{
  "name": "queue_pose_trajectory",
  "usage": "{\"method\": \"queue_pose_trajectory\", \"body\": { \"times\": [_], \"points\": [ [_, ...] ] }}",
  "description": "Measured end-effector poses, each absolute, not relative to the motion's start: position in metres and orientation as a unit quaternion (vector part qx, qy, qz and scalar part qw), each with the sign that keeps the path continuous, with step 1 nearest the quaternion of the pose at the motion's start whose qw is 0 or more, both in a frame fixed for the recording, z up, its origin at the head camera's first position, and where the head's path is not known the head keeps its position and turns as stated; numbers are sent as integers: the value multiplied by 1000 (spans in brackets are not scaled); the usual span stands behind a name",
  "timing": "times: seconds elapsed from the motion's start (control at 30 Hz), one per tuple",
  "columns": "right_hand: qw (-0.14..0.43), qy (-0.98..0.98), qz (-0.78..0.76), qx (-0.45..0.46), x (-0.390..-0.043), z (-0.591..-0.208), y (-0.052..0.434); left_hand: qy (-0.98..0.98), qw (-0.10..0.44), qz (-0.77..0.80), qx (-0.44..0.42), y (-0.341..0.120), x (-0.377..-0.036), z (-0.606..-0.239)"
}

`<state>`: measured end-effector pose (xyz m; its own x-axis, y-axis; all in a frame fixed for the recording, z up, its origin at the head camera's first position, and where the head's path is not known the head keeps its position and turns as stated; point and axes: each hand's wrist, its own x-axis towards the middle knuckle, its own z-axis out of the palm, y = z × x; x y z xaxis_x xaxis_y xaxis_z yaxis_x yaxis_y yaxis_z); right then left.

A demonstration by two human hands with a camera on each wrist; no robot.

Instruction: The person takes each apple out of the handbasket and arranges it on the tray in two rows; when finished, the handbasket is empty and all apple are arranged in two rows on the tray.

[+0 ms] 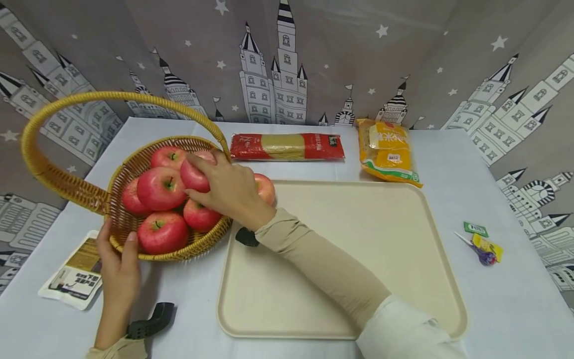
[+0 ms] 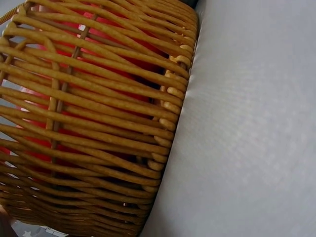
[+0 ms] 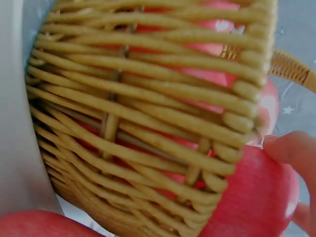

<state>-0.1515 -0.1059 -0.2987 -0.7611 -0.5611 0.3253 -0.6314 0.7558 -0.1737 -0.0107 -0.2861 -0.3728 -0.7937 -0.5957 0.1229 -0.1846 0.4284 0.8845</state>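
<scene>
A yellow wicker basket (image 1: 211, 244) with a tall hoop handle stands at the left and holds several red apples (image 1: 161, 188). My left hand (image 1: 118, 274) holds its near left rim, thumb tip at the edge. My right hand (image 1: 235, 189) reaches over the basket's right side, fingers and thumb around an apple (image 1: 195, 175) on top of the others. In the right wrist view, a fingertip (image 3: 289, 148) shows at the red apples past the weave. Another apple (image 1: 265, 188) sits by the tray's far left corner, partly hidden behind my right hand.
A beige tray (image 1: 358, 259) fills the middle of the white table. Behind it lie a red noodle packet (image 1: 287, 147) and a yellow bag (image 1: 389, 152). A lollipop (image 1: 484, 255) and small wrappers lie right; a white pouch (image 1: 76, 274) lies left of the basket.
</scene>
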Motion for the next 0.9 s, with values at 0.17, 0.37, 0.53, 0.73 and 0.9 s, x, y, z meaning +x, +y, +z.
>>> {"method": "queue_pose_trajectory", "body": {
  "times": [0.17,0.37,0.53,0.73,0.9],
  "points": [
    [143,-905,174,362,-144,-299,-94,-818,215,-478,237,-287,-10,-373],
    [139,-889,201,387,-133,-298,-68,-818,208,-479,240,-286,-10,-374],
    [174,-873,215,402,-134,-295,-35,-821,208,-474,241,-287,-9,-375],
    [149,-888,222,374,-144,-293,12,-821,210,-475,239,-286,-9,-375],
    [108,-911,233,322,-156,-306,53,-816,215,-484,233,-284,-10,-376]
  ]
}}
